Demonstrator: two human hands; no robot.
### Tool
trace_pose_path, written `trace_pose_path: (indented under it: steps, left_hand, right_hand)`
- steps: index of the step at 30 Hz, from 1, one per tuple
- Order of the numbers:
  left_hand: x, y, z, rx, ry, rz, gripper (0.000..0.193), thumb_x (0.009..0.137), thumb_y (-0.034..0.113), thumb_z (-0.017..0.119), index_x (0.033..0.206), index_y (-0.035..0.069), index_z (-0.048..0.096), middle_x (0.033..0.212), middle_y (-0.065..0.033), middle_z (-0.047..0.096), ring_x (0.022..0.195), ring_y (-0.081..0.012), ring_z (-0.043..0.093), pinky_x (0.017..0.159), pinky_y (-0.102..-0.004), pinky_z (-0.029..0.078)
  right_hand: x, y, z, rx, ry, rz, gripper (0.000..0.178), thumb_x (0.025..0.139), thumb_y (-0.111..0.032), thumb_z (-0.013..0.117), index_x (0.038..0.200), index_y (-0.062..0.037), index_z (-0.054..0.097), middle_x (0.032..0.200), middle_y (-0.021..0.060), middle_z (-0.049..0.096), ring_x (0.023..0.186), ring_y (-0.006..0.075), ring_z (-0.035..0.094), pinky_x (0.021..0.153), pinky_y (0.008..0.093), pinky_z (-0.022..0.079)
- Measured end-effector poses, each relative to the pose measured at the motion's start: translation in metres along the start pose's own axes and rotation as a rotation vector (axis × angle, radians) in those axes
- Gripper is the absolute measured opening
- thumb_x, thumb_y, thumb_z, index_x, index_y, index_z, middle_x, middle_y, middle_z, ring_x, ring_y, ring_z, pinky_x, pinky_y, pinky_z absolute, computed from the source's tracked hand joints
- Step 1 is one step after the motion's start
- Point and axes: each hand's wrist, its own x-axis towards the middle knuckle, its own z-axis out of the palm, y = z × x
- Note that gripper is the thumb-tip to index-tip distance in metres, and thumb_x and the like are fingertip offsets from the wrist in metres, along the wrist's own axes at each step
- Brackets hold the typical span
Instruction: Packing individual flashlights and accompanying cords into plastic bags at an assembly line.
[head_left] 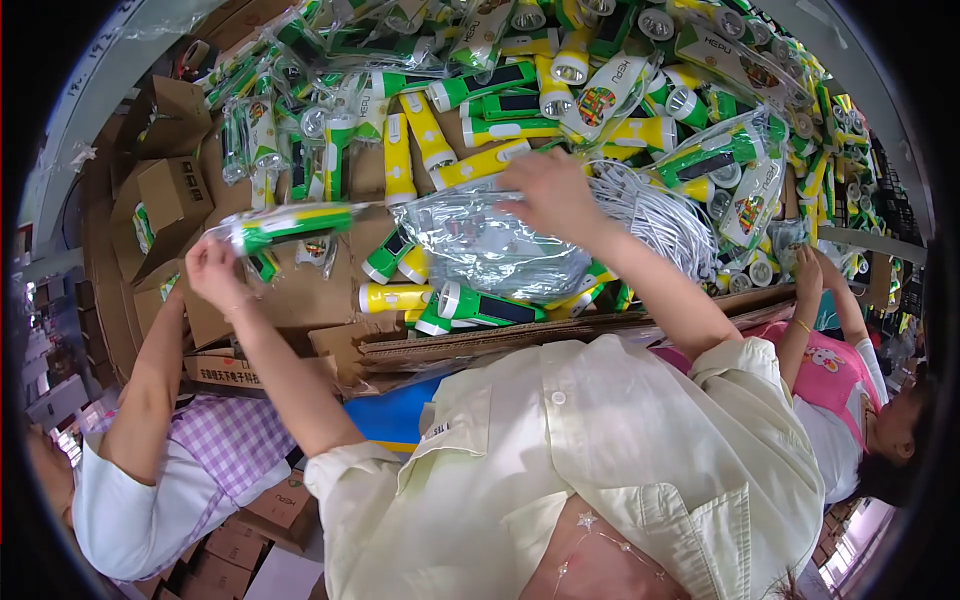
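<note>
At the left, my left hand (pixel 212 272) has its fingers closed at the end of a green, yellow and white flashlight (pixel 298 224) in a clear plastic bag, a little blurred by motion. My right hand (pixel 553 196) is over a stack of clear plastic bags (pixel 490 245), its thumb and fingers apart and slightly smeared; I see nothing held in it. Whether it touches the top bag is unclear. Beside that hand lies a bundle of white cables (pixel 655 220). Unbagged yellow flashlights (pixel 398 160) and green flashlights (pixel 490 305) lie around the stack.
Many bagged and loose flashlights are heaped across the far side. Open cardboard boxes (pixel 172 205) stand at the left. A cardboard edge (pixel 560 325) runs along the near side. Co-workers' arms reach in at the left (pixel 155 400) and the right (pixel 803 300).
</note>
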Motion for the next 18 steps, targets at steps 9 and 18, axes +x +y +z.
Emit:
trace_pose_path:
  steps: [9, 18]
  left_hand:
    - [-0.001, -0.012, 0.047, 0.791, -0.122, 0.43, 0.036, 0.08, 0.01, 0.066, 0.112, -0.003, 0.055, 0.111, -0.0131, 0.06, 0.099, -0.0206, 0.057, 0.087, -0.0322, 0.044]
    - [-0.192, -0.027, 0.165, 0.655, -1.314, 0.438, 0.041, 0.063, 0.012, 0.073, 0.103, 0.01, 0.063, 0.094, -0.0085, 0.063, 0.092, -0.0297, 0.057, 0.085, -0.039, 0.044]
  right_hand:
    - [-0.025, 0.008, 0.043, -0.334, 0.059, 0.246, 0.023, 0.069, -0.029, 0.071, 0.085, -0.0149, 0.065, 0.089, -0.0003, 0.057, 0.089, 0.0178, 0.054, 0.081, 0.0407, 0.033]
    - [-0.027, 0.007, 0.044, -0.357, 0.066, -0.16, 0.007, 0.073, -0.014, 0.064, 0.08, -0.0145, 0.061, 0.081, -0.0026, 0.058, 0.081, 0.0156, 0.057, 0.085, 0.038, 0.038]
